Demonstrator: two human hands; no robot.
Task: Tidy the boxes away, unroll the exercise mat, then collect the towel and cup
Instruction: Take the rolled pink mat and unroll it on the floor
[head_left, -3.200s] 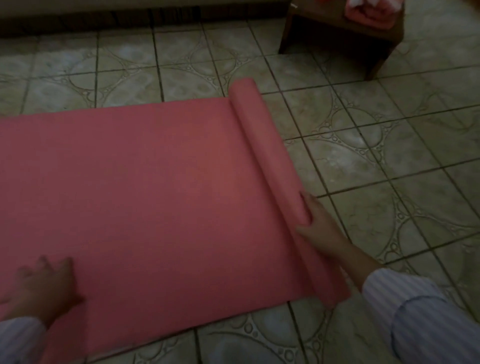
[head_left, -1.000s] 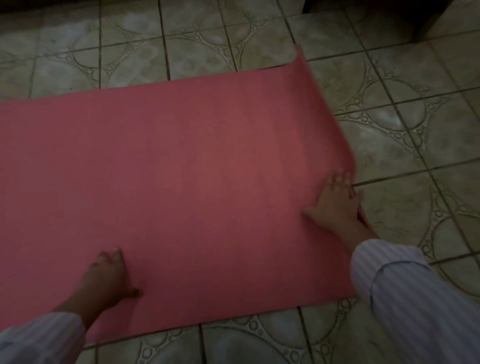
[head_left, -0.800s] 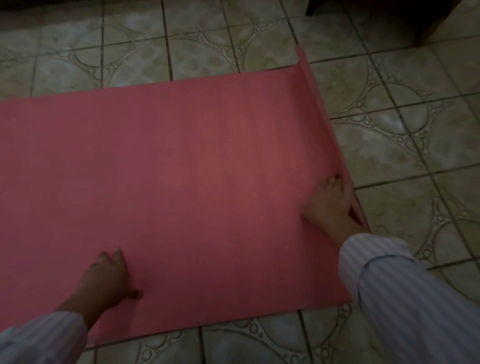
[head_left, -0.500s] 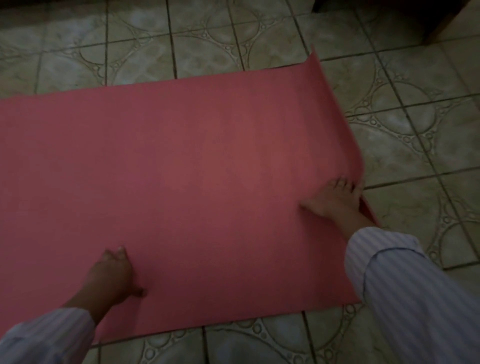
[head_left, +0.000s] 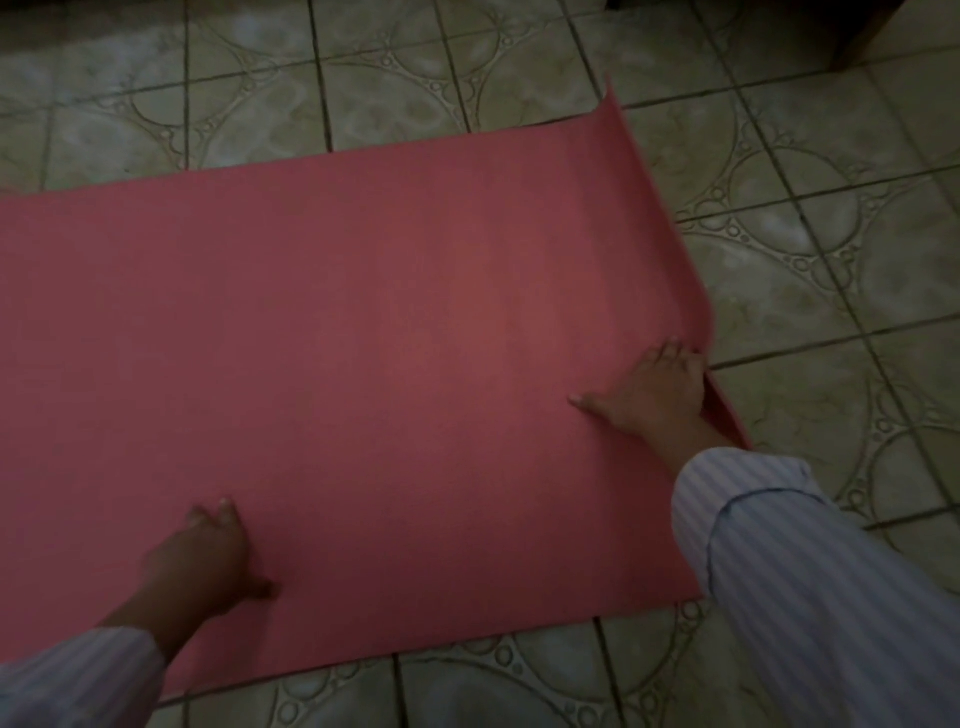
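Note:
A pink exercise mat (head_left: 389, 332) lies unrolled across the tiled floor, running off the left of the view. Its right end curls upward, standing off the tiles along the edge. My right hand (head_left: 652, 392) presses flat on the mat just inside that curled end, fingers spread and thumb pointing left. My left hand (head_left: 205, 558) rests palm down on the mat near its front edge, fingers apart. Neither hand holds anything. No towel, cup or boxes are in view.
Patterned beige floor tiles (head_left: 810, 270) surround the mat at the back, right and front. A dark wooden furniture leg (head_left: 857, 36) stands at the top right corner. The light is dim.
The roll at the mat's right end has been fully unrolled since the earliest frame. Over the last second my right hand stays pressing the curled end; my left hand has barely moved.

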